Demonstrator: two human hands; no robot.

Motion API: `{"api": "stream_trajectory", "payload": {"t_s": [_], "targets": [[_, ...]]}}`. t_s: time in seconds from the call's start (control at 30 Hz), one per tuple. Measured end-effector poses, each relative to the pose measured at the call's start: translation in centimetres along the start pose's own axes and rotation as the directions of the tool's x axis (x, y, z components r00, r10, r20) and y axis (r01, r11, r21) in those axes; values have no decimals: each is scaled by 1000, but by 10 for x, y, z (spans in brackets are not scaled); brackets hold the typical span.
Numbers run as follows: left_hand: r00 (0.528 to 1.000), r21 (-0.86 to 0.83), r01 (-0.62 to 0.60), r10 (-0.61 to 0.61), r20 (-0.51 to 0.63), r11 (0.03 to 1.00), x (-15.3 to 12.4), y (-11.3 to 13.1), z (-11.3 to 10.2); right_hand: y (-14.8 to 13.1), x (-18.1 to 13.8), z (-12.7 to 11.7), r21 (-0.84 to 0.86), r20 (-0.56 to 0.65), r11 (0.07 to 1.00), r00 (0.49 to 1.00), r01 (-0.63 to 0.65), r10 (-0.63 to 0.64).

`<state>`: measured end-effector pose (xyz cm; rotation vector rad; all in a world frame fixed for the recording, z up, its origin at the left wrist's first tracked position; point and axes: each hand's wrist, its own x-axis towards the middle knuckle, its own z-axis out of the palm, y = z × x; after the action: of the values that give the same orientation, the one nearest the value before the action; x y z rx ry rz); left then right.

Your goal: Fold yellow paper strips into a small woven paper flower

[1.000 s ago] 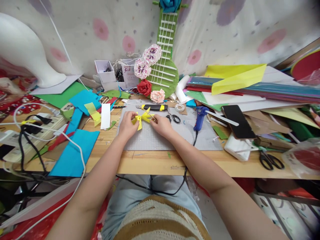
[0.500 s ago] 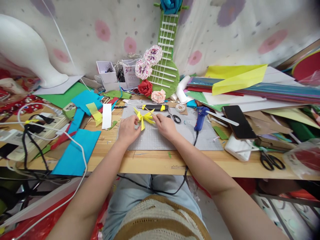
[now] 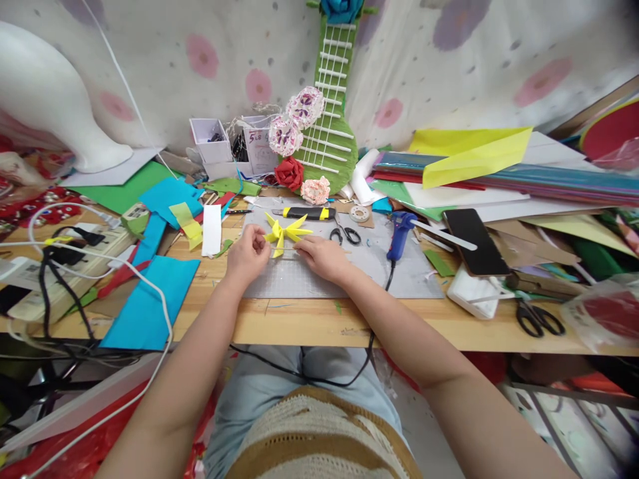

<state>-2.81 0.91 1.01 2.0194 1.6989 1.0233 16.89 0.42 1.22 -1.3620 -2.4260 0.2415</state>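
Observation:
A yellow paper flower (image 3: 285, 232) with pointed petals lies on the grey cutting mat (image 3: 379, 266), fixed on a thin stick. My left hand (image 3: 249, 252) pinches the flower's left side with closed fingers. My right hand (image 3: 321, 256) rests on the mat to the right of the flower, fingers curled down on the thin stick.
A yellow-and-black utility knife (image 3: 308, 213), small scissors (image 3: 344, 234) and a blue glue gun (image 3: 399, 234) lie behind the hands. A phone (image 3: 470, 241) and larger scissors (image 3: 539, 319) sit right. Blue paper (image 3: 150, 299), cables and a power strip (image 3: 60, 266) crowd the left; paper stacks fill the back right.
The flower has been lowered onto the mat and its petals spread wider. My right hand has slid down and to the right along the stick; my left hand has stayed at the flower.

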Motion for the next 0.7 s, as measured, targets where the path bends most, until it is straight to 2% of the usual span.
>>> {"api": "stream_trajectory", "payload": {"t_s": [0.07, 0.13, 0.27, 0.4, 0.5, 0.7], "targets": [[987, 14, -64, 61, 152, 998, 0, 1, -5, 1, 0, 0, -21, -1, 1000, 1000, 2, -2], [968, 55, -115, 100, 230, 992, -1, 2, -9, 2, -1, -1, -34, -7, 999, 1000, -9, 9], [973, 207, -215, 190, 135, 954, 0, 4, -11, 6, -2, -2, -26, -16, 999, 999, -33, 32], [918, 238, -367, 310, 246, 899, 1, 2, -7, 8, -2, -2, -9, -37, 1000, 999, -2, 2], [909, 225, -364, 292, 298, 904, 1, 2, 0, 7, -2, 1, -6, -28, 1000, 999, 25, -25], [933, 162, -277, 225, 282, 947, 0, 6, 11, -1, 0, 3, 10, -44, 999, 998, 50, -50]]}}
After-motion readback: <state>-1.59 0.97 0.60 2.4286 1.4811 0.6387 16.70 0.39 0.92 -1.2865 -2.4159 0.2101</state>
